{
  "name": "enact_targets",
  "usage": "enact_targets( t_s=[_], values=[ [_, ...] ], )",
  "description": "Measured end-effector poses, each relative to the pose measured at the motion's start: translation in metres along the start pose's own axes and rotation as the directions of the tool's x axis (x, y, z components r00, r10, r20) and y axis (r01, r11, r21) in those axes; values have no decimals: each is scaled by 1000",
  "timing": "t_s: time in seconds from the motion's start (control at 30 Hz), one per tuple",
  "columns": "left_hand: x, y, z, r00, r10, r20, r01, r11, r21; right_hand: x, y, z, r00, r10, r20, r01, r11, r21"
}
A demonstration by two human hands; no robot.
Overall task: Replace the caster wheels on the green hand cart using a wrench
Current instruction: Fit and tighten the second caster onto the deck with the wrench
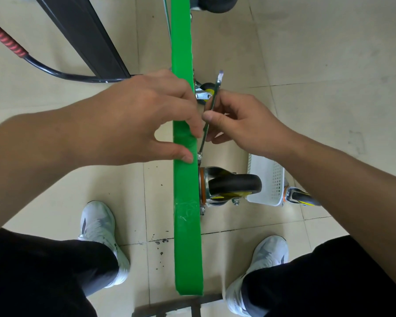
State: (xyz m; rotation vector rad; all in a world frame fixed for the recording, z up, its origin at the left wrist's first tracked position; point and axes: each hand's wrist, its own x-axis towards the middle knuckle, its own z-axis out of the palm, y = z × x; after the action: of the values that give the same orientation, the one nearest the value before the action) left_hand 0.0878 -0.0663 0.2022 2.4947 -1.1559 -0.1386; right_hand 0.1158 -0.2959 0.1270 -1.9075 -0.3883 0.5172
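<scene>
— Pinching the wrench point(218, 82), is that what the right hand point(242, 120) is doing?

— Yes. Thumb and bent fingers close on the middle of its shaft. Its lower end sits at a bolt on the right face of the green hand cart point(185, 248), just above the caster wheel point(236, 183). Its upper end sticks up past the fingers.

— And the left hand point(146, 115)?

— It holds the cart's upturned edge. The fingers curl over to the right face, almost touching the wrench, and the thumb lies flat on the green edge.

— How does the cart stand?

— On its side on the tiled floor point(329, 65), its thin edge facing up, between the person's white shoes point(98, 223). The black caster with an orange ring juts from the right face. A smaller wheel point(207, 88) shows behind the wrench, and another caster point(217, 3) sits at the cart's far end.

— Anything else on the floor?

— A white basket point(270, 179) lies just right of the near caster, with a loose caster point(302, 197) against its right side. Left of the cart are a dark panel point(82, 35) and a black bar with a red grip point(7, 40).
</scene>
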Motion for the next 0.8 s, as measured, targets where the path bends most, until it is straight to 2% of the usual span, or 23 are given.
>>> enact_targets(
  t_s=[0.1, 0.3, 0.4, 0.8],
  values=[
    [0, 0, 0, 1000, -7, 0, 7, 1000, 19, 1, 7, 6, 997, 70, 12, -70, 997, 39],
    [-1, -1, 0, 1000, -7, 1, 7, 1000, 26, -10, 1, 10, 986, -165, 31, 165, 986, -11],
    [-1, -2, 0, 1000, -6, -3, 6, 1000, 24, -10, 0, 11, 974, -226, 22, 226, 974, -28],
    [0, -2, 1, 1000, 4, -4, -4, 999, 37, -11, 1, 16, 974, -190, -127, 197, 979, 45]
  ],
)
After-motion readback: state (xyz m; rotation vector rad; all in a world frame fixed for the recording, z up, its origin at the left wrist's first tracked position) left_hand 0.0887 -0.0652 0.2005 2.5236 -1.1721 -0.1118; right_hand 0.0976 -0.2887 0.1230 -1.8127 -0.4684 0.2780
